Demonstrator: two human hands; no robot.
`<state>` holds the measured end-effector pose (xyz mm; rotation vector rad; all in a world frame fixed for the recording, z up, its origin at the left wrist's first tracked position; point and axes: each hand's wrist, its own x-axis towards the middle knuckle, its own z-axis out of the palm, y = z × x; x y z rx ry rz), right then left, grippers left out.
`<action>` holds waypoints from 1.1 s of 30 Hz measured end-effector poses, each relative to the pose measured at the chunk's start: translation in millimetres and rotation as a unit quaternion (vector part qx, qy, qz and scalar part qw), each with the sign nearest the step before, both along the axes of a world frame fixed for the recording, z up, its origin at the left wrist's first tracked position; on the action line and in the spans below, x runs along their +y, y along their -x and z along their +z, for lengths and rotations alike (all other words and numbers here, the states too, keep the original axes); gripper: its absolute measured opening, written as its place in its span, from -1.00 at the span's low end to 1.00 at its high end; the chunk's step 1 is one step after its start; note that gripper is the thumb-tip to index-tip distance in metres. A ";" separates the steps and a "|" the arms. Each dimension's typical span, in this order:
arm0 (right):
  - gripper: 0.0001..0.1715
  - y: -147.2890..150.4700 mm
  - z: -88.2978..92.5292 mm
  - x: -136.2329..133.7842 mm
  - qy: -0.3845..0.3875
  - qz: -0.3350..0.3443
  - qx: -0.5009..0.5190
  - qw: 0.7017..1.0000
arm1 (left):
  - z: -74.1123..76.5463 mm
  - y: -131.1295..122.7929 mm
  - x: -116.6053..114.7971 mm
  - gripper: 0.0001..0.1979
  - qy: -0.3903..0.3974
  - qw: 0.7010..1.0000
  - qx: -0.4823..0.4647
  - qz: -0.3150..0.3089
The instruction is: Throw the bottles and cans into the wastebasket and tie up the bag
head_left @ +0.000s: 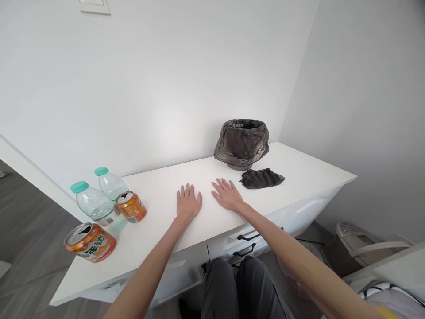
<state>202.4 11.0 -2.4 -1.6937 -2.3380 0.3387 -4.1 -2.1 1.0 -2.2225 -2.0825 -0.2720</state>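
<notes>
My left hand (188, 204) lies flat on the white cabinet top (162, 221), fingers apart, holding nothing. Also flat and empty is my right hand (227, 193), its fingers spread near a folded black plastic bag (263, 178). Behind that bag stands a trash bin lined with a black bag (242, 141), which hangs over its rim. To the left of my left hand are two opened orange soda cans, a nearer can (91, 242) and a farther can (131, 207). Beside them stand two clear plastic bottles with teal caps, a front bottle (96, 204) and a rear bottle (111, 184).
A white wall (166, 79) runs along the back, and a grey wall (365, 97) rises on the right. Drawers with black handles (245, 238) are below the top's front edge. A beige appliance with a handle (358, 243) sits low at the right.
</notes>
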 end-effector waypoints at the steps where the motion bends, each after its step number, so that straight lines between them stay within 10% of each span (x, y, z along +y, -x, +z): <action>1: -0.18 -0.2 0.0 0.0 0.000 0.000 0.000 1.000 | 0.5 -0.1 -0.2 -0.29 0.000 1.000 0.001 0.000; 21: -0.21 8.3 15.5 -13.3 0.011 0.000 -0.024 1.000 | 3.6 -3.9 -30.0 -0.28 -0.003 1.000 -0.009 -0.004; 26: -0.17 -14.8 80.3 3.0 -0.103 0.051 -0.037 0.993 | 2.9 -1.3 -32.0 -0.24 0.012 1.000 -0.018 -0.008; 33: -0.09 -74.7 178.3 61.5 -0.254 -0.137 0.003 0.958 | -7.0 2.8 -30.8 -0.26 -0.010 0.999 -0.040 -0.011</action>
